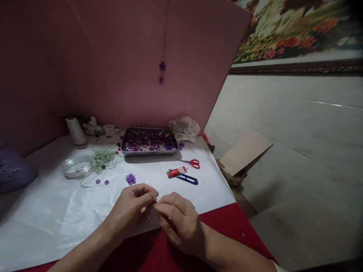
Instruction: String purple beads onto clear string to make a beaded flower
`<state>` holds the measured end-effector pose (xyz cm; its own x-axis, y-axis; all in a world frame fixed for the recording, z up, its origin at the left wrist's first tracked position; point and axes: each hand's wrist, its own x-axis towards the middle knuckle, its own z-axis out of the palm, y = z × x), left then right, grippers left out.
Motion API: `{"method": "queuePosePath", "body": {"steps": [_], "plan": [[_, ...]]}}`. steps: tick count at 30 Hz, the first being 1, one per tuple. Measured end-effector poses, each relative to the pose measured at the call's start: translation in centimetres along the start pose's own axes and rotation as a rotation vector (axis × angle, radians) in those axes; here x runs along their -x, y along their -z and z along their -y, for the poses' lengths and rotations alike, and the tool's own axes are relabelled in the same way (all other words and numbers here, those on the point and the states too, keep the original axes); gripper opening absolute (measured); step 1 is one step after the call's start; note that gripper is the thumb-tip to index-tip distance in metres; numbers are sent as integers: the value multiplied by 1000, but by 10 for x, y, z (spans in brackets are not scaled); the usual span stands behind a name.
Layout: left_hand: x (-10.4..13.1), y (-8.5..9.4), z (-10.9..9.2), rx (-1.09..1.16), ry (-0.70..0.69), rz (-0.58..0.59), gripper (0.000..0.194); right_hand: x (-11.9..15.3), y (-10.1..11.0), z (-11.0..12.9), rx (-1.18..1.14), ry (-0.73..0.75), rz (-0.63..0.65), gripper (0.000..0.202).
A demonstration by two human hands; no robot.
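Over the near edge of the white sheet, my left hand (135, 200) and my right hand (179, 219) meet fingertip to fingertip. Both are closed in a pinch on a thin pale cord (155, 196), which makes a small loop between them. Whether a bead sits on the cord I cannot tell. Just beyond my left hand lies a purple bead flower (131, 178), with two small purple beads (106, 182) to its left. A red lighter (176, 172) and blue thread snips (187, 179) lie beyond my right hand.
A metal tray (150, 152) of mixed beads stands at the back, beside a plastic bag (185, 128). Red-handled scissors (194, 163) lie right of it. Left are tangled green cord (103, 158), a clear spool (77, 167) and a thread cone (76, 131). A beaded strand (162, 66) hangs behind.
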<state>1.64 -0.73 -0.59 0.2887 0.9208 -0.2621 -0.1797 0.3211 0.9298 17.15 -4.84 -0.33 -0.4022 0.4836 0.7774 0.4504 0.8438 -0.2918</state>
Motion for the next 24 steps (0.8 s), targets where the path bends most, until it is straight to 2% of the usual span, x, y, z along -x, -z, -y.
{"method": "queuePosePath", "body": {"steps": [9, 17, 24], "plan": [[2, 0, -1, -2, 4, -5, 15, 0, -1, -4, 38, -13, 27, 22], [2, -2, -4, -42, 4, -32, 20, 1, -8, -10, 105, -147, 37, 15], [2, -1, -4, -24, -24, -38, 19, 4, -6, -4, 190, -131, 90, 11]]}}
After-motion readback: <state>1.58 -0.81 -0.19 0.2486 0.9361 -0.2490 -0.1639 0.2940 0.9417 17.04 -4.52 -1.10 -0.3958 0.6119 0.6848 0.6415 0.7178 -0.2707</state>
